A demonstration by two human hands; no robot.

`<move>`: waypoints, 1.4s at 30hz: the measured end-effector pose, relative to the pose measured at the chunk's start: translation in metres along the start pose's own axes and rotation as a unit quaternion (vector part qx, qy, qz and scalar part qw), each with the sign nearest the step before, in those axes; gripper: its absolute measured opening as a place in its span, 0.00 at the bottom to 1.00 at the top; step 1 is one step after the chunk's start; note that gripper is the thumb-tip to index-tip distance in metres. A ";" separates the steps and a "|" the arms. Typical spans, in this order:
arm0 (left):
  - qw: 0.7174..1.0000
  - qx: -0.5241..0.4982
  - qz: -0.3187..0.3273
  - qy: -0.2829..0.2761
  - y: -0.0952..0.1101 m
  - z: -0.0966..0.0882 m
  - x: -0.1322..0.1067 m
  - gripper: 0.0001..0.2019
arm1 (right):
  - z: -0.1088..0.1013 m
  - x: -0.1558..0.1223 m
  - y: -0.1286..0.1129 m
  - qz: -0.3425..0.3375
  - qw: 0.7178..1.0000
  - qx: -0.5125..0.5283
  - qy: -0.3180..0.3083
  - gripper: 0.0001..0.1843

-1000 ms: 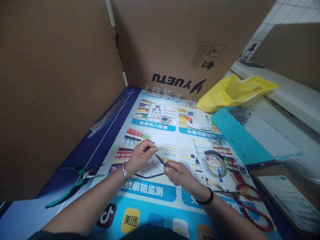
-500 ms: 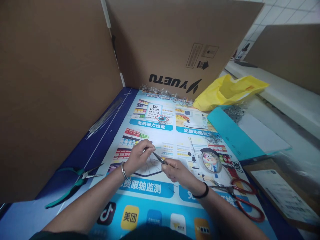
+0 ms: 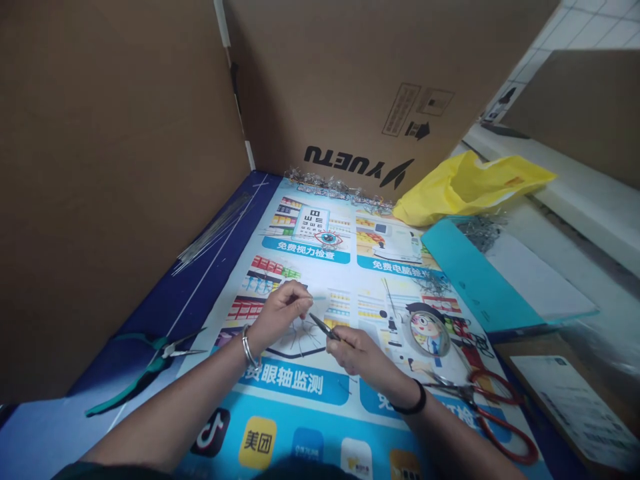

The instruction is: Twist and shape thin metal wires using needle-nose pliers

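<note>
My right hand (image 3: pixel 353 350) is closed around a pair of slim-nosed pliers (image 3: pixel 324 327), their dark tips pointing up and left. Just beyond those tips, my left hand (image 3: pixel 287 307) is closed, thumb and fingers pinched together; whatever they pinch is too small to make out. Both hands hover over a printed poster (image 3: pixel 320 287). Below them lie several short, thin wire pieces (image 3: pixel 301 339). To the left rest green-handled long-nose pliers (image 3: pixel 159 357) with jaws apart. Red-handled scissors (image 3: pixel 473 393) lie by my right forearm, near a roll of clear tape (image 3: pixel 429 333).
Cardboard panels (image 3: pixel 350 87) stand at the back and left. A bundle of straight wires (image 3: pixel 215 233) lies left. Wire pieces (image 3: pixel 340 187) line the poster's far edge. At the right are a yellow bag (image 3: pixel 465 187), a turquoise folder (image 3: pixel 463 287) and a labelled brown package (image 3: pixel 565 400).
The right hand with the pliers has drawn slightly down and right, so the tips are now apart from the left hand. The camera view has shifted a little.
</note>
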State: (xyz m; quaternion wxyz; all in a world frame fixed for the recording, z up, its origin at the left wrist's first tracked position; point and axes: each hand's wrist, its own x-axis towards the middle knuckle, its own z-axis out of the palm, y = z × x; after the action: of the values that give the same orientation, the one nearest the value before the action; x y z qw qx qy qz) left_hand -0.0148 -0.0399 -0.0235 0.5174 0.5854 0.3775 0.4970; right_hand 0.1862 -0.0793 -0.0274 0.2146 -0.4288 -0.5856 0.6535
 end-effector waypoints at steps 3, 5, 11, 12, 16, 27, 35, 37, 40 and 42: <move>1.000 -0.012 -0.004 -0.007 -0.003 -0.001 0.000 0.08 | 0.000 0.000 -0.001 -0.008 1.000 -0.018 0.001 0.20; 1.000 -0.017 -0.009 -0.011 -0.005 -0.002 0.000 0.08 | 0.000 -0.001 -0.001 -0.018 0.999 -0.028 -0.001 0.20; 0.999 0.014 0.026 0.028 -0.005 0.003 -0.002 0.07 | 0.002 0.000 0.003 -0.020 0.999 -0.022 0.015 0.20; 0.998 0.027 0.039 0.046 -0.005 0.005 -0.004 0.06 | 0.002 0.001 0.005 -0.020 1.000 -0.017 0.017 0.20; 0.992 0.059 0.060 0.097 -0.005 0.011 -0.008 0.06 | 0.003 0.002 0.008 -0.009 1.000 0.010 0.019 0.21; 0.991 -0.034 0.007 0.126 -0.010 0.009 -0.001 0.06 | 0.008 0.003 0.004 -0.015 0.999 0.030 0.027 0.21; 0.999 0.010 0.015 0.033 -0.011 -0.007 0.006 0.08 | 0.001 0.004 -0.004 -0.032 0.995 -0.094 0.009 0.20; 0.999 0.017 0.014 0.032 -0.011 -0.009 0.007 0.08 | -0.004 0.003 -0.007 -0.073 0.973 -0.217 0.043 0.19; 0.999 0.008 -0.004 0.034 -0.011 -0.009 0.007 0.07 | -0.012 0.004 -0.007 -0.110 0.911 -0.381 0.118 0.15; 0.999 0.006 -0.016 0.030 -0.011 -0.008 0.007 0.08 | -0.015 0.005 -0.005 -0.125 0.876 -0.441 0.146 0.13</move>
State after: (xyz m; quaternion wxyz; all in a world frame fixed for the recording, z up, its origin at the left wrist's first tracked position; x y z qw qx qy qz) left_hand -0.0205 -0.0291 -0.0329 0.5103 0.5668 0.4054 0.5040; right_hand 0.1947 -0.0657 -0.0237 0.1663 -0.4926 -0.8242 0.2246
